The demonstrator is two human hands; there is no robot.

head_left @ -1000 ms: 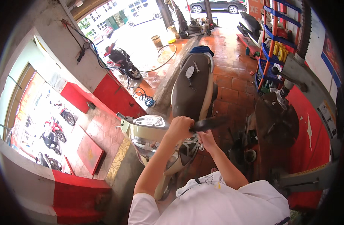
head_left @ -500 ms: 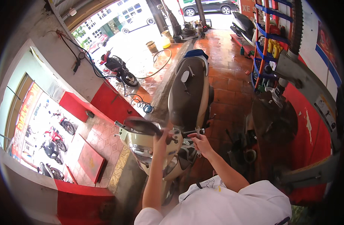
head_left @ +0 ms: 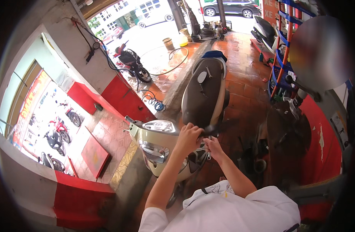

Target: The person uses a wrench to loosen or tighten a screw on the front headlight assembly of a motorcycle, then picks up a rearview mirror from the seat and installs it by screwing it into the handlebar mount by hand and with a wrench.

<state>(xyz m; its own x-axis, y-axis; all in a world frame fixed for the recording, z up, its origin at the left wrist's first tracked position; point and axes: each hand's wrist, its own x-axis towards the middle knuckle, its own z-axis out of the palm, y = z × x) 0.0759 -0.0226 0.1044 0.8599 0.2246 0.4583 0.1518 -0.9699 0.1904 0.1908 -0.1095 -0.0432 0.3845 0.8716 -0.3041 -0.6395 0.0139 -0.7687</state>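
In front of me stands a cream scooter with a long dark seat. My left hand is closed at the right side of its handlebar, round a dark rear-view mirror that is smeared by motion. Close beside it, my right hand grips a metal wrench, whose ring end sticks out below the fingers. Whether the wrench touches a nut is hidden by my hands. Another wrench and a pale oval piece lie on the seat.
To the right are a blue and orange rack and a dark round-topped object. A red and white pillar stands at left, with a coiled blue hose beside it. A motorbike is parked farther off.
The mirror has swung from over the headlight at left to the right of my left hand. My left hand has moved right, nearer my right hand. The view has shifted slightly.
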